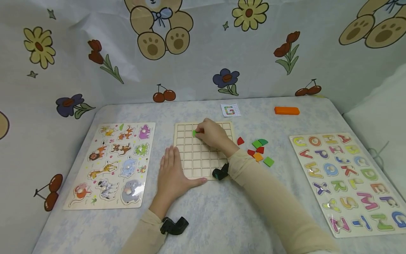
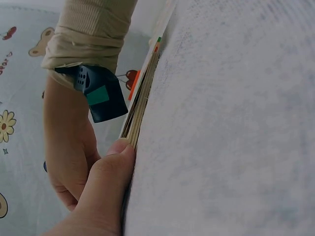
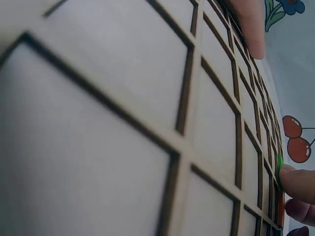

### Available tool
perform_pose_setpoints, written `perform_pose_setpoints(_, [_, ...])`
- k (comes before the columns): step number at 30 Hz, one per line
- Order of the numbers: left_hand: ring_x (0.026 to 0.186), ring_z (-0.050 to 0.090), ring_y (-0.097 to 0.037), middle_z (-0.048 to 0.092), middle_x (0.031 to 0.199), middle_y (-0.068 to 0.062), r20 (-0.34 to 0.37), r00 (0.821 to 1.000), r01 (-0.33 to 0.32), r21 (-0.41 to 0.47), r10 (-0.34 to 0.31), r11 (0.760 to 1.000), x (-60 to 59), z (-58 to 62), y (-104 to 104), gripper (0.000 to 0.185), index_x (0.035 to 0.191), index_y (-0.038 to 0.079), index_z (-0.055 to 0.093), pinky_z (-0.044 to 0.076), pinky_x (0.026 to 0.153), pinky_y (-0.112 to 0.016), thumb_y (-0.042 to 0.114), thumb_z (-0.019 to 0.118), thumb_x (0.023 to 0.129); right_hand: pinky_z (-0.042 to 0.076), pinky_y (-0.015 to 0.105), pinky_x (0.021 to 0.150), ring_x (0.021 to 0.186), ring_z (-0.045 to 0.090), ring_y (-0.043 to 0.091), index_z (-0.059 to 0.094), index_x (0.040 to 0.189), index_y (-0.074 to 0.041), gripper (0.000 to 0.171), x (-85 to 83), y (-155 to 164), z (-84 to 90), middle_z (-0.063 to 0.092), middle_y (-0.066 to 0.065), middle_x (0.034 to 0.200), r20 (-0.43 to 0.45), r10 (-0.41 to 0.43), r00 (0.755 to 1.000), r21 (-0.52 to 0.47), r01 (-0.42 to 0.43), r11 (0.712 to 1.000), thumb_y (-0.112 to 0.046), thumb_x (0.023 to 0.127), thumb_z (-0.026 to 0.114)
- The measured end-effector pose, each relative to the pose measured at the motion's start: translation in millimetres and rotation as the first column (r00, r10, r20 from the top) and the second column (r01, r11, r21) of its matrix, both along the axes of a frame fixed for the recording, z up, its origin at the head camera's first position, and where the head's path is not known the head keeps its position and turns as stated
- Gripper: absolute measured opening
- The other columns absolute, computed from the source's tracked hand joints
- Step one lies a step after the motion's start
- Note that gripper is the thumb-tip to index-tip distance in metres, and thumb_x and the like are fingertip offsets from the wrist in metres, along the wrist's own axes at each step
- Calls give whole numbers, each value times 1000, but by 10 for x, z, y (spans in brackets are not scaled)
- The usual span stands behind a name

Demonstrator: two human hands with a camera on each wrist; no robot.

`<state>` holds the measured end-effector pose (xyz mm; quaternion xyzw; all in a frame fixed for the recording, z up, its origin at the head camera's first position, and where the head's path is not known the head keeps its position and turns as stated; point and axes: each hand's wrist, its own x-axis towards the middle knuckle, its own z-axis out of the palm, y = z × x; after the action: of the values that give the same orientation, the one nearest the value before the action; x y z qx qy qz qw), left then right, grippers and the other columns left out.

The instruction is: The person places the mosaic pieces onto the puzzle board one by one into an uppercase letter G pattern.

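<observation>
The head view looks forward and down from above, taking in the whole tabletop (image 1: pixel 241 211) and the patterned backdrop. The left wrist view sits low on the tabletop, very near, looking along the edge of the grid board (image 2: pixel 140 105). The right wrist view skims close over the same grid board (image 3: pixel 147 98), facing its far side. All three views share that board.

Left hand (image 1: pixel 172 174) flat, fingers straight; right hand (image 1: pixel 213 135) fingertips pinched.
</observation>
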<state>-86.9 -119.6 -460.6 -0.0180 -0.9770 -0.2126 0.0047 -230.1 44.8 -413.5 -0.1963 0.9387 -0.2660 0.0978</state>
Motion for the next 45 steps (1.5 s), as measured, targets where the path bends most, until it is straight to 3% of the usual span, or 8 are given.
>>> perform_pose_setpoints(7, [156,1,-32,5,167,-21,5,1000,-6,-3,6,1000,9,-3,19,152,158,-2,6,8,127,-49,95,60,55,50,34,80,90,57,17,75,109,-17,17,117,200,40,62,-1,101,0,35,999,-35,-35,999,-23,94,69])
perform_pose_setpoints(11, [156,2,-33,6,166,-21,-1,1000,-7,-5,7,1000,8,-7,21,152,158,-2,6,9,126,-50,94,63,55,50,37,82,93,57,20,70,118,-15,24,215,423,64,63,2,105,11,7,1000,-82,-6,997,-23,95,67])
perform_pose_setpoints(15, [156,1,-33,5,167,-21,8,1000,-7,3,7,1000,6,-1,27,152,158,-2,5,9,126,-51,93,64,54,47,35,74,85,54,21,69,120,-14,26,305,704,91,62,3,105,12,-44,999,-93,45,995,-24,96,65])
perform_pose_setpoints(20, [156,-2,-32,1,167,-19,25,1000,-7,6,7,1000,1,0,22,153,158,0,4,7,127,-49,95,61,53,45,32,65,76,52,24,66,122,-11,29,356,1080,154,60,8,107,23,-116,993,-35,116,993,-22,95,66])
perform_pose_setpoints(26, [156,-3,-32,-1,167,-19,27,1000,-13,-7,13,1000,-1,-17,-13,155,158,0,2,7,127,-49,98,58,52,49,34,71,88,55,27,62,126,-13,33,354,1493,216,58,12,116,111,-201,973,109,189,976,-25,95,66])
perform_pose_setpoints(30, [156,-2,-32,0,167,-19,21,1000,-12,-2,12,1000,-6,-24,-24,155,158,-1,3,8,127,-49,97,59,52,49,40,78,94,54,30,61,126,-10,34,358,1744,194,58,16,116,123,-226,966,177,202,963,-24,95,66])
perform_pose_setpoints(35, [156,-1,-31,1,167,-19,16,1000,-5,11,4,1000,-15,-17,-13,155,158,-1,4,9,127,-49,97,59,52,49,45,84,99,53,33,63,121,-7,32,373,1936,156,59,19,115,155,-258,954,196,227,954,-22,94,66])
perform_pose_setpoints(45, [156,-1,-30,1,167,-18,20,1000,-1,6,1,1000,0,-5,-20,155,158,-1,2,9,127,-49,99,56,52,48,45,84,99,52,32,62,115,-6,24,373,2011,119,59,17,112,155,-255,954,163,230,959,-21,96,65])
